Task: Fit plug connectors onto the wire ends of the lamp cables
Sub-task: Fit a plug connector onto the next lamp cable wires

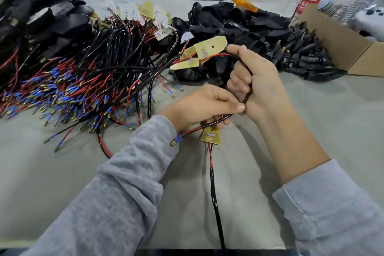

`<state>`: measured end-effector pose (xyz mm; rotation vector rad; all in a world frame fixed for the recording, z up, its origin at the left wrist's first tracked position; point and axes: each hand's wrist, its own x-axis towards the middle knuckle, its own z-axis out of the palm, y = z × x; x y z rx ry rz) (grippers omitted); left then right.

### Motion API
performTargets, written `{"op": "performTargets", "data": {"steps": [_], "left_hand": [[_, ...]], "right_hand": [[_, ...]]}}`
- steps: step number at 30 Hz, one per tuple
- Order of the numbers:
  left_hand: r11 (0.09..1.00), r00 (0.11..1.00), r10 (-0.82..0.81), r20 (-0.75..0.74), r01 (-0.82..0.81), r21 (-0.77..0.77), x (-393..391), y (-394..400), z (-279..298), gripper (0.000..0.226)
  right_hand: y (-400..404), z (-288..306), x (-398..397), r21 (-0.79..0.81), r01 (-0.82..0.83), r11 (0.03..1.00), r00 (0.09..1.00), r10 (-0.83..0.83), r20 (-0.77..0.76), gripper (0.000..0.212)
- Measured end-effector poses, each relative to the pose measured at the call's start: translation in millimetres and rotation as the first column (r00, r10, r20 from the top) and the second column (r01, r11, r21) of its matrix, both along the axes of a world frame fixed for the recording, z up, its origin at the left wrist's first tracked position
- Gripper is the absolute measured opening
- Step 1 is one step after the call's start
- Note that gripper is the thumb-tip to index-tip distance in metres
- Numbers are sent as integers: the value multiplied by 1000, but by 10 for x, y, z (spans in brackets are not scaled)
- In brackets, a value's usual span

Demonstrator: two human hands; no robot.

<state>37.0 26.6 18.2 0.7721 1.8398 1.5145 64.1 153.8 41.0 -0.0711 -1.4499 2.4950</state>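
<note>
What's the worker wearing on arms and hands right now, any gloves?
No gloves: both the left hand and right hand are bare. Each arm wears a light grey fleecy sleeve; the right one is pushed back, leaving the forearm uncovered.

Glossy plastic-sheathed cable [215, 197] — matt table [311, 110]

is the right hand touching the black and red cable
Touching. The head view shows the right hand with its fingers curled round the black and red cable, which runs through its grip toward the left hand.
</note>
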Motion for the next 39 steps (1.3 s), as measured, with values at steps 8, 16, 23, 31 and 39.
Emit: {"op": "performTargets", "data": {"steps": [8, 16, 23, 31, 39], "left_hand": [[970, 974, 227, 17, -228, 82, -58, 51, -25, 12], [581, 684, 570, 456, -728, 364, -319, -177, 14, 19], [287, 537, 583, 610, -838, 464, -381, -253, -3, 21], [558, 566, 824, 18, -818, 140, -344, -208, -94, 34], [204, 407, 763, 503, -889, 410, -488, -360, 17, 28]], "right_hand": [[30, -83, -25, 618, 243, 747, 954, -298, -15, 26], [-1, -72, 4, 762, 357, 540, 893, -436, -110, 17], [-69, -108, 1, 781, 398, 482, 866, -478, -146, 17], [-128, -143, 9, 852, 274, 446, 939, -315, -138, 15], [-73, -97, 24, 611, 453, 649, 870, -471, -145, 20]]}}
